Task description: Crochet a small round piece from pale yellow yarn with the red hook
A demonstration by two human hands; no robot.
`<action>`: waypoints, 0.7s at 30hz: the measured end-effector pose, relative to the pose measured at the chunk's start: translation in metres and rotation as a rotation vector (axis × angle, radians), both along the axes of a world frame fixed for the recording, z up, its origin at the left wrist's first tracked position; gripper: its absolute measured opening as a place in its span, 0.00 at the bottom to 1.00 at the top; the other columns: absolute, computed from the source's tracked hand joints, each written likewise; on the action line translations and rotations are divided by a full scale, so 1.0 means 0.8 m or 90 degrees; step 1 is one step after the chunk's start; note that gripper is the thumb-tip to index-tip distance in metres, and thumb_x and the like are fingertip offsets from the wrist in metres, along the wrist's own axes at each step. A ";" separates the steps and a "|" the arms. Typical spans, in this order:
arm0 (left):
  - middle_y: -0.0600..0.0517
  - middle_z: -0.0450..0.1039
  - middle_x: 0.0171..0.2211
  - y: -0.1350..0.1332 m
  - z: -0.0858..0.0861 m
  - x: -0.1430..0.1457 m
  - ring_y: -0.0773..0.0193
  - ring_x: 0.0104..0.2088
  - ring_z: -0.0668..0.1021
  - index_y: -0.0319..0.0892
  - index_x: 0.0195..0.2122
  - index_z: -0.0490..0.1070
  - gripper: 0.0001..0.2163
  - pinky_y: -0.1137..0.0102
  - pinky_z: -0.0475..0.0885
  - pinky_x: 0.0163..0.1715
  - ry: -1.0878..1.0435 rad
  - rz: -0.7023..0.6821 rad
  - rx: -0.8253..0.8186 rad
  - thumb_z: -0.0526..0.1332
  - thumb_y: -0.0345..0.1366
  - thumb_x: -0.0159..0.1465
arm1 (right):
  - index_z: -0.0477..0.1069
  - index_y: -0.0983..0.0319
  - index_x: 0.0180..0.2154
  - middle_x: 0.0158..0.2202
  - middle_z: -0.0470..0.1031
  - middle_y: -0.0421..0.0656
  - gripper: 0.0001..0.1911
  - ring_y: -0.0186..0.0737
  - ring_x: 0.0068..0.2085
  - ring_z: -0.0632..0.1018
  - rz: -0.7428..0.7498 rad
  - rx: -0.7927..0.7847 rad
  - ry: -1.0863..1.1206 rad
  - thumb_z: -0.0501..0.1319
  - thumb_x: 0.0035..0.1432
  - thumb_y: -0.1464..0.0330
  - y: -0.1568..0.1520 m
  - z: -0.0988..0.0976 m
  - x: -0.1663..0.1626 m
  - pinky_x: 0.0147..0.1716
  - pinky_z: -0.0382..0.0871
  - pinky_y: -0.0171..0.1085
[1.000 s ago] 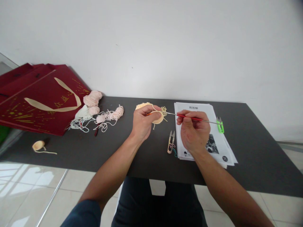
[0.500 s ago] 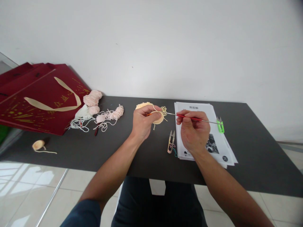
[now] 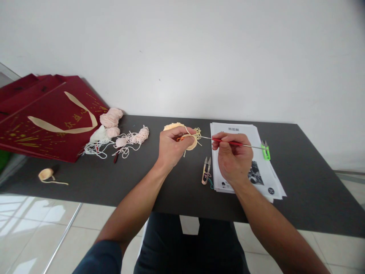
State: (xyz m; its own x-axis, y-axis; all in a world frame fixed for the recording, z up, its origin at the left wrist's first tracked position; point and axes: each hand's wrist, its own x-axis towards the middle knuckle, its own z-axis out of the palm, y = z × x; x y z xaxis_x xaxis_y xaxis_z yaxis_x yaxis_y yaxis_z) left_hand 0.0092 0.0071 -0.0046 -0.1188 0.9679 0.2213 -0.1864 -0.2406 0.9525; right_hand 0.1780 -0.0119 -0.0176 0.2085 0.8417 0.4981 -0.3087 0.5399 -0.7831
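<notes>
My left hand (image 3: 174,146) pinches a small round piece of cream crochet work (image 3: 191,143), with a yarn strand running over the fingers and a bit of orange showing by the thumb. In my right hand (image 3: 234,154) is a red-handled crochet hook (image 3: 233,143), held like a pen. Its metal tip points left to the edge of the crochet piece; whether it is inside a stitch I cannot tell. Behind my left hand lies a pale yellow ball of yarn (image 3: 173,126), and loose curly yarn (image 3: 197,133) lies beyond the piece.
Thread snips (image 3: 205,172) lie beside printed sheets (image 3: 225,173) under my right hand. Green snips (image 3: 265,151) rest at the sheets' right edge. Pink yarn (image 3: 110,117), tangled yarn (image 3: 139,136) and dark red bags (image 3: 51,121) stand left. A small cream crochet cup (image 3: 45,174) sits near the front left.
My left hand has shifted very slightly and the crochet piece has turned a little, with more orange showing by the thumb. My right hand and the hook are almost unmoved.
</notes>
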 end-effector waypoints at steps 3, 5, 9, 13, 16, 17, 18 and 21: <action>0.53 0.81 0.28 -0.001 0.001 0.000 0.70 0.26 0.75 0.46 0.32 0.85 0.07 0.74 0.67 0.26 0.004 0.002 0.002 0.72 0.29 0.53 | 0.76 0.56 0.38 0.40 0.85 0.39 0.07 0.32 0.32 0.81 -0.001 -0.007 -0.004 0.72 0.60 0.66 0.000 0.000 0.000 0.32 0.77 0.35; 0.53 0.81 0.30 -0.001 0.002 0.001 0.69 0.27 0.76 0.45 0.33 0.85 0.07 0.74 0.69 0.27 -0.002 0.001 0.003 0.72 0.29 0.52 | 0.75 0.56 0.38 0.40 0.85 0.39 0.07 0.32 0.32 0.81 -0.003 -0.016 0.000 0.72 0.59 0.65 0.000 0.001 -0.001 0.32 0.77 0.35; 0.52 0.81 0.31 -0.001 0.005 0.003 0.67 0.29 0.78 0.45 0.36 0.85 0.10 0.72 0.71 0.29 -0.029 -0.017 -0.003 0.72 0.30 0.52 | 0.76 0.56 0.37 0.39 0.84 0.39 0.08 0.32 0.32 0.81 0.004 -0.038 0.020 0.72 0.59 0.64 0.000 0.004 -0.003 0.32 0.77 0.35; 0.54 0.80 0.31 0.001 0.007 0.002 0.68 0.30 0.77 0.46 0.43 0.84 0.16 0.72 0.72 0.32 -0.067 -0.042 -0.005 0.73 0.31 0.52 | 0.76 0.56 0.37 0.39 0.85 0.39 0.09 0.32 0.32 0.81 0.007 -0.072 0.039 0.73 0.58 0.63 -0.001 0.007 -0.006 0.32 0.78 0.35; 0.54 0.79 0.32 0.002 0.005 0.001 0.69 0.31 0.78 0.47 0.48 0.83 0.20 0.72 0.73 0.32 -0.091 -0.059 -0.005 0.74 0.31 0.52 | 0.76 0.56 0.37 0.39 0.85 0.38 0.09 0.31 0.31 0.82 0.024 -0.093 0.066 0.74 0.58 0.64 -0.002 0.009 -0.008 0.32 0.79 0.34; 0.54 0.78 0.32 0.002 0.004 0.000 0.69 0.31 0.78 0.48 0.49 0.82 0.21 0.72 0.72 0.32 -0.098 -0.062 -0.003 0.74 0.31 0.53 | 0.76 0.56 0.37 0.39 0.85 0.38 0.09 0.31 0.31 0.82 0.031 -0.100 0.074 0.74 0.58 0.64 -0.003 0.009 -0.009 0.31 0.79 0.33; 0.55 0.78 0.32 0.002 0.003 0.000 0.70 0.31 0.78 0.48 0.50 0.82 0.21 0.73 0.72 0.32 -0.103 -0.065 -0.001 0.74 0.31 0.53 | 0.76 0.56 0.38 0.38 0.85 0.37 0.08 0.30 0.31 0.82 0.036 -0.107 0.082 0.73 0.58 0.65 -0.003 0.009 -0.010 0.31 0.79 0.32; 0.56 0.78 0.32 0.003 0.001 0.000 0.71 0.31 0.77 0.49 0.52 0.81 0.23 0.74 0.72 0.33 -0.115 -0.072 0.008 0.74 0.30 0.53 | 0.77 0.56 0.38 0.38 0.85 0.37 0.08 0.30 0.31 0.82 0.045 -0.125 0.101 0.73 0.58 0.65 -0.002 0.008 -0.010 0.31 0.79 0.31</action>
State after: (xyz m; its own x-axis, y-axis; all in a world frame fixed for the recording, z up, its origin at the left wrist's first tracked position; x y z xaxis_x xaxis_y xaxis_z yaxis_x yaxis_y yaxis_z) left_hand 0.0094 0.0097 -0.0036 -0.0484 0.9746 0.2185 -0.3797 -0.2203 0.8985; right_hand 0.1699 -0.0138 -0.0114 0.2079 0.9345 0.2890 -0.4676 0.3545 -0.8097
